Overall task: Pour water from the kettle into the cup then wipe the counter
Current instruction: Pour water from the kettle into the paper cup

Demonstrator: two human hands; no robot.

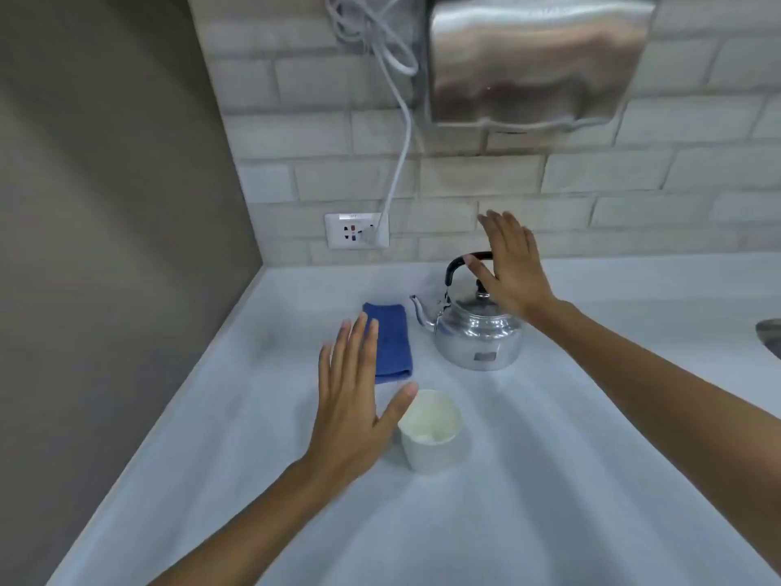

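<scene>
A pale grey worktop (528, 480) runs into a corner, backed by a wall of light brick-shaped tiles. On it stands a shiny metal kettle (475, 336), upright, its spout pointing left and its black arched handle (454, 270) raised above the lid. Just to the left of the spout lies a folded blue cloth (391, 338), flat on the surface, close to the kettle but not touching it. Nearer the camera, in front of the cloth and the kettle, a white cup (431, 433) stands upright with its mouth open to view; its inside looks pale, and whether it contains any liquid cannot be told. The left hand (353, 399) is spread flat with fingers extended and nothing in it, hovering over the near end of the cloth, its thumb reaching to the cup's rim on the left side. The right hand (509, 268) is likewise released, palm and fingers stretched out, held above the kettle and overlapping the right part of its handle without closing around it. On the wall behind, a white socket plate (357, 230) has a white cable (401, 137) plugged in that climbs upward, and a brushed-steel wall unit (536, 57) hangs above the kettle. A sliver of a metal sink rim (771, 332) shows at the right edge.
</scene>
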